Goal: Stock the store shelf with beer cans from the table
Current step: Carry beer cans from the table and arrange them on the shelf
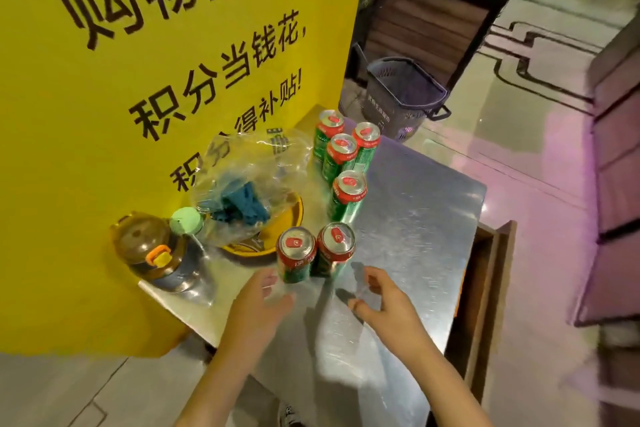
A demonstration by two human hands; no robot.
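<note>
Several green beer cans with red tops stand on a steel table [415,225]. Two near cans stand side by side, one on the left [295,258] and one on the right [334,248]. A single can [347,194] stands behind them, and a cluster of three [341,146] stands at the far edge. My left hand [258,302] is just below the near left can, fingers loosely spread, holding nothing. My right hand [381,302] hovers to the right of the near pair, fingers slightly curled and empty. No shelf is clearly in view.
A clear plastic bag [249,177] lies in a yellow bowl [287,239] left of the cans. A brown-lidded bottle [152,250] and a green-capped bottle [187,222] stand at the left. A yellow sign [138,45] rises behind the table. A shopping basket [405,94] sits on the floor.
</note>
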